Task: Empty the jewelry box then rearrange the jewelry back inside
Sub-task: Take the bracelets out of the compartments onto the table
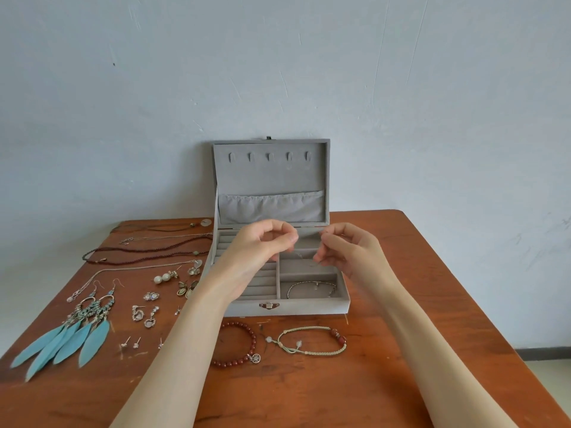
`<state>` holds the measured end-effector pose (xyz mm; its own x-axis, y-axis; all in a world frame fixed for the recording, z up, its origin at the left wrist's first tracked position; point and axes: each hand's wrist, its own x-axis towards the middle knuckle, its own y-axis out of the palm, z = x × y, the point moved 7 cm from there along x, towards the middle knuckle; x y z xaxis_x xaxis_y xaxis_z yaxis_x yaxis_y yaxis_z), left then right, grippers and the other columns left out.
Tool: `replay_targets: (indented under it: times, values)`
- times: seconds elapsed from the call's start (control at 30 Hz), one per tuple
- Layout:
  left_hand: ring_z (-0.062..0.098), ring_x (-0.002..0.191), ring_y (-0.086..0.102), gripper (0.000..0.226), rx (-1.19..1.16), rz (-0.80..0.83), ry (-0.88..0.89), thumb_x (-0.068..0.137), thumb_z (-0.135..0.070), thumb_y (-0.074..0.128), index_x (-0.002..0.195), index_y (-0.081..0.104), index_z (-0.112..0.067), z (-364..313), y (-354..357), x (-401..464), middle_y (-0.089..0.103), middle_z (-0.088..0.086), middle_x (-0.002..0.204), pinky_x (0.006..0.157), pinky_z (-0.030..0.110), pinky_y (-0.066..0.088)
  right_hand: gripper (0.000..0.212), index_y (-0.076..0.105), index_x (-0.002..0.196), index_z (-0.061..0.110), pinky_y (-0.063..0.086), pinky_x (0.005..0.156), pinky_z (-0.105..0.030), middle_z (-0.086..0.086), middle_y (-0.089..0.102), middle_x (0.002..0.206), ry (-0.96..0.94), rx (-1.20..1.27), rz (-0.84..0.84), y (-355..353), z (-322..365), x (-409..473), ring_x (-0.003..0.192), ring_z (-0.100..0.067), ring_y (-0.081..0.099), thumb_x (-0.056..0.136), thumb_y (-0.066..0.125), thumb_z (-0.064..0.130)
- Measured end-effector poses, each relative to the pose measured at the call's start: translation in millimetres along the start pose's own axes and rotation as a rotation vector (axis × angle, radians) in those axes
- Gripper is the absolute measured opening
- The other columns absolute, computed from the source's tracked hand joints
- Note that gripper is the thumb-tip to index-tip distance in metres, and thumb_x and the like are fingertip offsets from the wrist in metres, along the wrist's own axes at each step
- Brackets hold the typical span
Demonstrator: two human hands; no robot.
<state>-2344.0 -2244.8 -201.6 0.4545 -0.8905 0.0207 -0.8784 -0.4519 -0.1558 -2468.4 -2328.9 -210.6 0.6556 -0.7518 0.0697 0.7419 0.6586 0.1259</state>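
Hands, left [268,242] and right [341,251], pinch a barely visible thin chain [299,255] over the box [312,307]; light, limp, tangle-prone, best held by its ends.

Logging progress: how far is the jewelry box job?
Can't tell emptying from refilling. Out: feather earrings, necklaces, small earrings and two bracelets lie on the table. In hand: left hand and right hand pinch a thin chain, barely visible, over the open box. One bracelet lies in the front right compartment.
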Motion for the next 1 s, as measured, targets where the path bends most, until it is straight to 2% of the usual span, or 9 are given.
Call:
replay_targets:
  times: [0.13,0.27,0.4,0.47,0.53,0.6,0.67,0.8,1.0]
  values:
    - [0.015,0.082,0.062,0.013,-0.193,0.040,-0.055,0.083,0.000,0.061,0.087,0.064,-0.012,6,-2,-15,0.064,-0.005,0.074,0.068,0.023,0.045,0.008,0.060,0.081,0.008,0.048,0.065,-0.023,-0.004,0.061,0.062,0.071,0.029,0.060,2,-1,-9,0.063,-0.016,0.057,0.087,0.058,0.004]
    - [0.012,0.074,0.064,0.016,-0.081,0.009,-0.027,0.083,0.002,0.061,0.092,0.064,-0.011,2,-16,-39,0.064,-0.001,0.074,0.071,0.025,0.047,0.006,0.062,0.080,0.007,0.047,0.061,-0.019,-0.006,0.063,0.066,0.078,-0.011,0.065,8,2,-28,0.062,-0.013,0.058,0.085,0.061,0.004]
    - [0.011,0.067,0.062,0.010,0.018,-0.114,-0.027,0.080,-0.002,0.066,0.085,0.066,-0.011,-3,-38,-68,0.064,0.001,0.072,0.072,0.029,0.049,0.003,0.064,0.081,0.006,0.043,0.057,-0.020,-0.006,0.064,0.064,0.097,-0.031,0.099,26,5,-56,0.058,-0.010,0.058,0.082,0.064,0.003]
    - [0.009,0.063,0.062,0.008,0.055,-0.163,-0.043,0.080,-0.002,0.067,0.081,0.067,-0.010,0,-46,-88,0.065,0.003,0.071,0.067,0.026,0.050,0.004,0.065,0.080,0.007,0.043,0.055,-0.020,-0.005,0.064,0.063,0.128,-0.062,0.123,39,0,-72,0.059,-0.011,0.060,0.081,0.066,0.004]
    - [0.008,0.059,0.062,0.008,0.096,-0.218,-0.078,0.079,-0.003,0.068,0.079,0.068,-0.010,7,-56,-109,0.067,0.004,0.069,0.062,0.021,0.052,0.004,0.066,0.079,0.008,0.043,0.052,-0.017,0.000,0.065,0.061,0.154,-0.133,0.135,50,-10,-86,0.056,-0.009,0.060,0.081,0.067,0.005]
    - [0.014,0.064,0.065,0.007,0.171,-0.261,-0.127,0.079,-0.006,0.069,0.078,0.069,-0.013,20,-66,-129,0.070,0.004,0.068,0.065,0.024,0.053,0.004,0.068,0.078,0.010,0.041,0.051,-0.014,0.004,0.065,0.057,0.157,-0.236,0.143,59,-20,-99,0.051,-0.005,0.057,0.080,0.068,0.008]
    - [0.015,0.064,0.065,0.007,0.271,-0.284,-0.167,0.078,-0.012,0.071,0.077,0.070,-0.018,32,-73,-145,0.071,0.001,0.064,0.067,0.027,0.054,0.007,0.069,0.074,0.016,0.042,0.056,-0.014,0.004,0.065,0.057,0.109,-0.379,0.139,66,-29,-109,0.053,-0.003,0.056,0.079,0.070,0.012]
    - [0.002,0.051,0.059,0.006,0.413,-0.308,-0.159,0.079,-0.015,0.070,0.075,0.069,-0.020,43,-77,-165,0.069,-0.001,0.063,0.055,0.012,0.046,0.011,0.067,0.071,0.025,0.043,0.065,-0.011,0.007,0.067,0.067,-0.005,-0.594,0.069,75,-35,-120,0.063,-0.001,0.056,0.079,0.069,0.017]
    - [-0.001,0.071,0.056,0.005,0.623,-0.343,-0.041,0.077,-0.018,0.073,0.076,0.070,-0.022,38,-75,-170,0.063,-0.016,0.073,0.061,-0.003,0.037,0.009,0.067,0.076,0.021,0.044,0.070,-0.020,0.015,0.058,0.065,-0.115,-0.762,0.028,84,-36,-126,0.065,-0.002,0.053,0.081,0.065,0.013]
